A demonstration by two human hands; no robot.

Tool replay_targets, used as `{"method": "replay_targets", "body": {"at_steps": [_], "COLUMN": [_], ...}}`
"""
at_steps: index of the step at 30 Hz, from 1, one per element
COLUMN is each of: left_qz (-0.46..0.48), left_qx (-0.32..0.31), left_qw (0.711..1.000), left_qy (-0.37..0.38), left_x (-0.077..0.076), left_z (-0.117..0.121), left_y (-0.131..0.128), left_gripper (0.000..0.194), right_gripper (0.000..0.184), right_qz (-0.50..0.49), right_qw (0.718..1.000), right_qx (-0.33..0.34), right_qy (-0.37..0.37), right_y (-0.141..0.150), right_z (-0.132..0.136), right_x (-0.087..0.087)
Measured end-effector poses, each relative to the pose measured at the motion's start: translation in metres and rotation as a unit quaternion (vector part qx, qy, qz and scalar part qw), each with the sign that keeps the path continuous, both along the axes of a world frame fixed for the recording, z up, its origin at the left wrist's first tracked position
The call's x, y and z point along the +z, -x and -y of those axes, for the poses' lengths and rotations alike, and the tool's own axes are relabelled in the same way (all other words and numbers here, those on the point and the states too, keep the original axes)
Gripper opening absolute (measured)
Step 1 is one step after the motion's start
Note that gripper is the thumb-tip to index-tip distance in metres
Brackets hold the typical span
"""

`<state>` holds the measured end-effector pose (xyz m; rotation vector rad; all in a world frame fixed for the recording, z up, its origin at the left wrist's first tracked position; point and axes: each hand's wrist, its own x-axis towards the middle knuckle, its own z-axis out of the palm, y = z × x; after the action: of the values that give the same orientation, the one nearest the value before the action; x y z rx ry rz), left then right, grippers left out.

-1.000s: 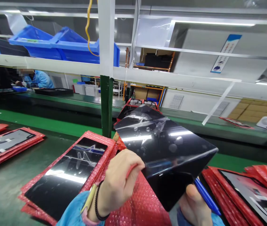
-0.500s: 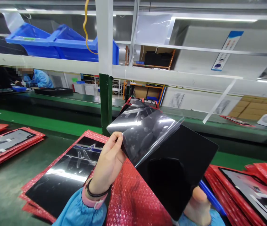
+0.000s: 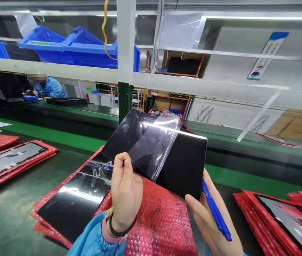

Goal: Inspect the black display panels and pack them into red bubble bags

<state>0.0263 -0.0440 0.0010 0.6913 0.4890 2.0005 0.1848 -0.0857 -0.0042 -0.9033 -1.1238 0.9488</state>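
Note:
In front of me a black glass screen panel (image 3: pixel 184 160) is held up at a tilt. My right hand (image 3: pixel 215 217) grips its right end, thumb on the front edge, with a blue pen (image 3: pixel 216 211) also tucked in that hand. A clear protective film (image 3: pixel 151 145) is partly folded back over the panel's face, its left part still lying along the glass. My left hand (image 3: pixel 127 192) pinches the film at the panel's lower edge. Below lies red bubble wrap (image 3: pixel 161 217). To the left another glossy black panel (image 3: pixel 73 199) rests on red bubble wrap.
Red-wrapped panels are stacked at the far left (image 3: pixel 15 160) and at the right (image 3: pixel 281 220). A green-and-white post (image 3: pixel 125 71) rises behind the panel. Blue bins (image 3: pixel 87 51) sit on the overhead shelf. A co-worker in blue (image 3: pixel 52 87) sits at the back left.
The panel has tilted and shifted left, and my right hand has come further into view with the blue pen. The film's fold has moved left. My left hand still pinches at the edge.

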Motion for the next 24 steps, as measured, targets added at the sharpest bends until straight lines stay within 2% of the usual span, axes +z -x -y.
{"method": "replay_targets", "body": {"at_steps": [3,8,10,14,18,21,24], "left_qz": [0.015,0.026,0.026,0.032,0.042,0.048,0.043], "left_qx": [-0.001,-0.002,-0.001,0.006,0.014,0.035,0.039], "left_qw": [1.000,1.000,1.000,0.999,0.999,0.998,0.998], "left_qy": [0.000,-0.010,-0.010,-0.006,0.002,-0.007,-0.012], "left_x": [0.003,0.010,0.013,0.016,0.018,0.019,0.017], "left_z": [-0.001,-0.002,-0.002,-0.002,-0.004,-0.007,-0.010], "left_y": [0.001,0.004,0.004,0.008,0.012,0.014,0.015], "left_gripper": [0.010,0.009,0.010,0.010,0.015,0.019,0.020], "right_gripper": [0.066,0.063,0.067,0.080,0.089,0.087,0.072], "right_qz": [-0.016,-0.102,-0.118,-0.081,-0.061,-0.043,-0.027], "right_qw": [1.000,0.987,0.984,0.988,0.983,0.981,0.984], "right_qx": [0.016,0.123,0.137,0.128,0.173,0.188,0.173], "right_qy": [0.001,0.001,0.012,0.017,0.012,-0.004,-0.019], "right_y": [-0.005,-0.012,-0.010,-0.004,-0.001,-0.003,-0.005], "right_z": [-0.001,0.000,0.001,0.002,0.000,-0.001,0.000], "right_x": [-0.004,-0.006,-0.003,0.004,0.003,-0.001,-0.004]}}
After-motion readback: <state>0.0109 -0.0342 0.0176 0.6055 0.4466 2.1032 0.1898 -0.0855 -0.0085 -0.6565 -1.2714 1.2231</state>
